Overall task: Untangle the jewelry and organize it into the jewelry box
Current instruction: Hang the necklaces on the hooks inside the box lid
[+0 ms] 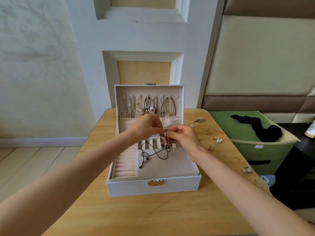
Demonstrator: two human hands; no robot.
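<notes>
Wooden worktop (153,217) at frame bottom, open jewelry box (129,188) centre. Above tray, left hand (146,127) and right hand (186,136) pinch black cord necklace (144,161).

No legible txt anywhere. White tag (259,147) on green bin (245,157) front: too small to read. Green print on white item (311,132) at rt edge: blurred, can't read.

Both forearms reach in from the near corners. Left grip (146,126) and right grip (185,135) almost touch, curled fingers pinching one black cord (167,145).
</notes>
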